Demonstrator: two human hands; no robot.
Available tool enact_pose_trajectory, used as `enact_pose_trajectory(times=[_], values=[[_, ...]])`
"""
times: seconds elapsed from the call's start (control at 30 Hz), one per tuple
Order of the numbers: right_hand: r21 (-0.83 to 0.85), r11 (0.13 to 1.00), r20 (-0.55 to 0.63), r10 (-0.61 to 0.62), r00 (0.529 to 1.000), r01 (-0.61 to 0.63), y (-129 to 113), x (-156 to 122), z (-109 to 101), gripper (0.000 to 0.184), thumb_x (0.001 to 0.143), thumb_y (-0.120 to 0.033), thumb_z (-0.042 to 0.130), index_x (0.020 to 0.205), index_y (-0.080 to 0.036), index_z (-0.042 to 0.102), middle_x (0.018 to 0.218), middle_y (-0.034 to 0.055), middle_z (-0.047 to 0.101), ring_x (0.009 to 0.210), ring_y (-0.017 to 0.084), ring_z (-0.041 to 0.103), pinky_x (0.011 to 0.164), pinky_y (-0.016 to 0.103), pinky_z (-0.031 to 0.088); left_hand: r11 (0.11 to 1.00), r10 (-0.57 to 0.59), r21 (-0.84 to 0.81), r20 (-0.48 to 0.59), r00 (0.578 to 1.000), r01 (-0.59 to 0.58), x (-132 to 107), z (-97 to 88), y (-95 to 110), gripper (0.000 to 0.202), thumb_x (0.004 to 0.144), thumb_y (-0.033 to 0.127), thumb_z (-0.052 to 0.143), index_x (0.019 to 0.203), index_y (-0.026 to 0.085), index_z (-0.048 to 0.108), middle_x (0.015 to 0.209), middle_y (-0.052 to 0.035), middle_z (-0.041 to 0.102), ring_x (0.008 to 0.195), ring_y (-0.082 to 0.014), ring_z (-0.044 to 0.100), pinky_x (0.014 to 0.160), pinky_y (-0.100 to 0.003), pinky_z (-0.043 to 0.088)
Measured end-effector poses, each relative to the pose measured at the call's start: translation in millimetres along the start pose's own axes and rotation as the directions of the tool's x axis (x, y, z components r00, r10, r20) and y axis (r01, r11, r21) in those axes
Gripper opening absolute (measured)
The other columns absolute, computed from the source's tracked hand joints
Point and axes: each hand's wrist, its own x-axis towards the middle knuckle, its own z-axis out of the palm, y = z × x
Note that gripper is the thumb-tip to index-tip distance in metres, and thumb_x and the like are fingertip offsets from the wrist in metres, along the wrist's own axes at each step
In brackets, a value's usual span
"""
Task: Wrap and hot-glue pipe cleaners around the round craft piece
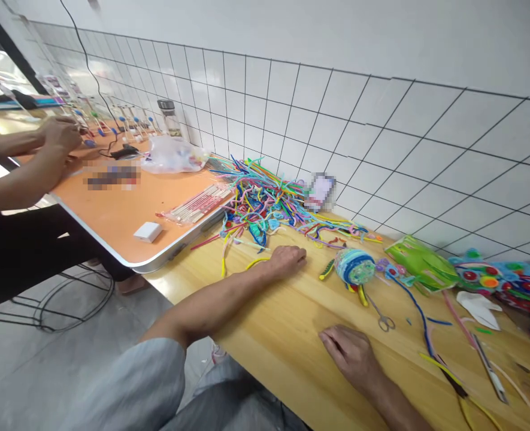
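And there lay the left hand (287,260) on the wooden tabletop (265,326), back upward, its fingers curled in together; what sat beneath them, you couldn't tell! Nearer the body, off to the right, rested the right hand (352,354), its fingers folded together too, thumb alongside, undersides hidden.

And here was the ball (354,265), banded in blue and turquoise, just to the right of the left fingers, out beyond the right ones, touching neither! A yellow-and-black tool (326,270) sat snugly in the gap between the left fingers and that ball. The small scissors (385,323) lay ahead and to the right of the right fingers, pointing toward the ball.

Past the left fingers, toward the tiled wall (318,120), what a tangle: a great heap of coloured pipe cleaners (265,200), a blurred-out object (320,191) beside it! Well right of both sets of fingers came a green packet (421,260), and nearer, a bent blue strip (420,311). Far to the left of the left fingers, an orange tabletop (112,233) carried a white box (148,231) and bagged sticks (199,205), and beyond those, a co-worker's hands (62,134) were close together.
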Motion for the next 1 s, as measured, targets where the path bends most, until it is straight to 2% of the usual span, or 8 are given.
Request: enact_pose_trajectory(times=[0.1,0.27,0.4,0.73,1.0], values=[[-0.005,1.0,0.012,-0.004,1.0,0.004,3.5,-0.7,1.3,0.031,0.111,-0.018,0.054,0.084,-0.024,0.069,0.068,-0.0002,0.073,0.058,0.013,0.069,0.061,0.028,0.051,1.0,-0.004,-0.009,-0.013,1.0,0.004,-0.3,0.4,0.5,0.025,0.111,0.034,0.055,0.123,0.024,0.074,0.129,-0.0098,0.079,0.118,-0.0253,0.076,0.096,-0.037,0.06],[-0.041,0.999,0.019,-0.023,1.0,0.023,5.3,0.8,3.6,0.032,0.111,-0.02,0.053,0.084,-0.023,0.07,0.068,0.0009,0.074,0.06,0.014,0.07,0.063,0.028,0.049,1.0,-0.003,-0.005,-0.008,1.0,0.003,0.1,0.4,1.4,0.034,0.109,0.042,0.069,0.131,0.017,0.07,0.132,-0.0107,0.073,0.116,-0.0244,0.074,0.103,-0.048,0.064],[-0.102,0.994,0.009,-0.036,0.999,0.037,4.2,1.9,5.8,0.036,0.113,-0.022,0.051,0.081,-0.022,0.068,0.066,0.0006,0.073,0.058,0.013,0.068,0.062,0.028,0.047,1.0,0.016,0.016,-0.004,1.0,-0.016,0.6,0.9,1.9,0.036,0.108,0.04,0.071,0.136,0.017,0.069,0.137,-0.0116,0.071,0.119,-0.0256,0.073,0.103,-0.048,0.065],[-0.128,0.991,0.006,-0.023,1.0,0.024,3.9,1.4,8.6,0.036,0.114,-0.022,0.05,0.084,-0.022,0.07,0.071,0.0031,0.077,0.063,0.015,0.071,0.066,0.027,0.047,0.998,0.041,0.054,-0.013,0.999,-0.041,4.8,6.7,0.1,0.038,0.108,0.041,0.071,0.138,0.018,0.068,0.139,-0.0119,0.07,0.12,-0.0258,0.073,0.103,-0.048,0.065],[-0.138,0.988,-0.03,-0.069,0.997,0.064,1.5,2.4,9.5,0.032,0.113,-0.02,0.053,0.084,-0.022,0.066,0.069,0.0,0.071,0.061,0.013,0.069,0.066,0.027,0.046,0.999,0.03,0.026,-0.013,0.999,-0.03,0.7,6.1,0.5,0.034,0.109,0.041,0.069,0.132,0.016,0.07,0.132,-0.0107,0.073,0.115,-0.0245,0.074,0.102,-0.048,0.064]])
